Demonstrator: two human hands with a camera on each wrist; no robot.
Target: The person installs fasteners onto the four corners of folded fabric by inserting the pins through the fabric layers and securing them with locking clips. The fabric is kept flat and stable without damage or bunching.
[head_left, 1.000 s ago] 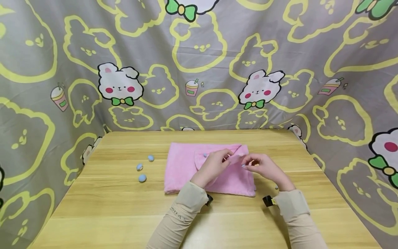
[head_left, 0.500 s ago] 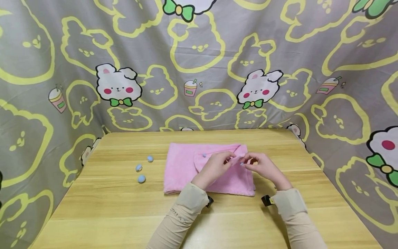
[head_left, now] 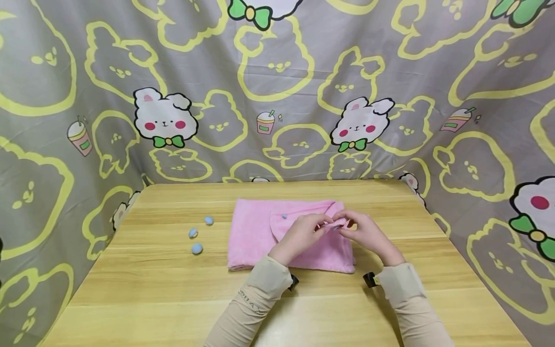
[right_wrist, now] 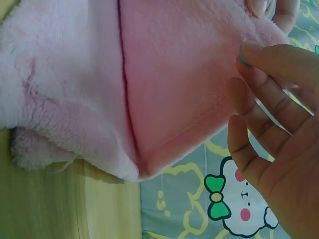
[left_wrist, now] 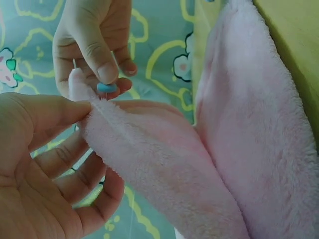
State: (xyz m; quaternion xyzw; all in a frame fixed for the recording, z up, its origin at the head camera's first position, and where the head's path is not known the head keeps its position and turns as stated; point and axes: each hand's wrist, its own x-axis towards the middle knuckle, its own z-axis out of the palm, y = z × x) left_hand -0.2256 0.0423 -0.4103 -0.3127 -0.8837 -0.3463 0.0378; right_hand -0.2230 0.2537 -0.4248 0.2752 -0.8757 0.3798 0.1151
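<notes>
A pink plush cloth (head_left: 251, 231), folded, lies on the table with one corner lifted. My left hand (head_left: 299, 233) pinches the raised edge of this cloth between thumb and fingers. From the right, my right hand (head_left: 366, 233) pinches a blue-headed pin (left_wrist: 106, 87) at that edge. In the left wrist view the pin's thin metal tip (left_wrist: 75, 63) pokes out of the bunched fabric. The blue head also shows under the thumb in the right wrist view. Another small blue head (head_left: 284, 216) sits on the cloth left of my hands.
Three small blue round pieces, the nearest a blue button-like one (head_left: 197, 248), lie on the wooden table (head_left: 143, 284) left of the cloth. A patterned grey curtain (head_left: 299, 159) stands behind and at both sides.
My right hand has moved slightly left against the cloth edge, closer to my left hand. The fabric between the fingers is now bunched, and the pin is at it.
</notes>
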